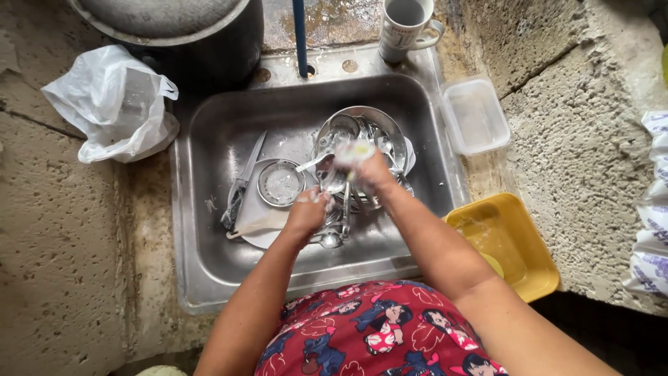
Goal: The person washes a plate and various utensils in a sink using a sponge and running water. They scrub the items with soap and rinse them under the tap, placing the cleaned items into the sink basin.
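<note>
Over a steel sink (209,230), my left hand (306,211) grips the handle of a piece of cutlery (311,163), soapy with foam. My right hand (367,167) is closed on a sudsy yellow sponge (356,151) and presses it against the cutlery's upper end. Below my hands lie several spoons (332,235), a round metal bowl (362,132), a small metal lid (280,182), a white plate (261,237) and a knife (240,188) at the left.
A big dark pot (174,35) stands at the back left beside a white plastic bag (115,104). A mug (406,28) and a blue pipe (300,35) are behind the sink. A clear plastic box (476,115) and a yellow tub (508,244) sit at the right on rough concrete.
</note>
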